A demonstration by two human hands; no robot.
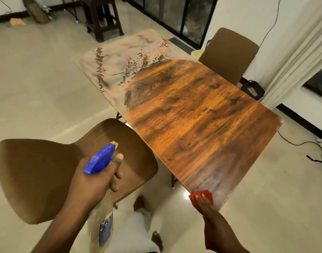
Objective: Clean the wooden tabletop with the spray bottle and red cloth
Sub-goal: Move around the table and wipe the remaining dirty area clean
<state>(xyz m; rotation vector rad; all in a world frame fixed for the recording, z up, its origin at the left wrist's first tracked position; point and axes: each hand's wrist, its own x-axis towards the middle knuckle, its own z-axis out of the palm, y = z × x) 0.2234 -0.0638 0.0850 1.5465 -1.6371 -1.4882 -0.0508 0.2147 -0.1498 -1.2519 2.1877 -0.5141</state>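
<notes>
The wooden tabletop (193, 114) runs away from me, glossy orange-brown near me and pale with dark droplets at its far end. My left hand (96, 181) grips the neck of a spray bottle (101, 221) with a blue trigger head (100, 159), held over the near chair and left of the table. My right hand (209, 207) presses a red cloth (198, 196) flat on the table's near corner. The bottle's lower body is blurred.
A brown chair (47, 174) stands beside the table's left edge, right under my left arm. A second brown chair (229, 53) sits at the far right side. A dark wooden stool (101, 19) stands beyond the table. Cables (293, 141) lie on the floor at right.
</notes>
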